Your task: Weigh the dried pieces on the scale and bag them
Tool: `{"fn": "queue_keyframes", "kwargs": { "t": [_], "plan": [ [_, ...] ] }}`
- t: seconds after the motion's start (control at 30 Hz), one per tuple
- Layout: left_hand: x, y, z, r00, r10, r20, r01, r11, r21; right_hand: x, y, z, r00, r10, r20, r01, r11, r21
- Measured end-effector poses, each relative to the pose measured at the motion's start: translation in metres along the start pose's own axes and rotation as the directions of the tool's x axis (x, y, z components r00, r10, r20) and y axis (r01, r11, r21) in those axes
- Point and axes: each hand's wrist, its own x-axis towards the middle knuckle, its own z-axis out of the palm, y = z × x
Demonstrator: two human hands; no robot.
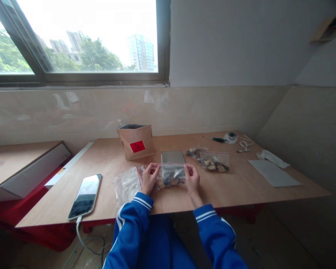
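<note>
Blue sleeves [134, 220] lead to left hand [149, 179] and right hand [192, 178], each pinching a top corner of a filled clear bag [171, 176] at the near table [240, 186] edge, stretching it taut; scale [173, 157] behind.

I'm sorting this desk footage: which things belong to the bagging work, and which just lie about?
In use:
left hand
right hand
clear zip bag of brown pieces
second filled clear bag
empty clear bags
brown paper pouch with red label
small grey scale

Lying about:
black smartphone
green-handled screwdriver
white paper sheet
</note>
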Motion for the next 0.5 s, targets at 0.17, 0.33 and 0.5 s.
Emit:
{"fn": "queue_keyframes", "kwargs": {
  "t": [0.17,0.33,0.5],
  "plan": [
    [-0.0011,0.0003,-0.0003,1.000,-0.006,-0.012,0.006,1.000,-0.020,0.0017,-0.0053,-0.0008,0.993,0.072,0.097,-0.085,0.988,0.130],
    [-0.0019,0.0022,-0.0010,1.000,-0.004,0.012,0.004,1.000,-0.029,0.0028,-0.0059,-0.0011,0.979,0.063,0.192,-0.097,0.980,0.171],
    [-0.0001,0.0027,-0.0011,0.997,-0.036,0.065,0.036,0.999,-0.009,0.0026,-0.0048,-0.0008,0.984,0.013,0.180,-0.031,0.995,0.095]
  ]
}}
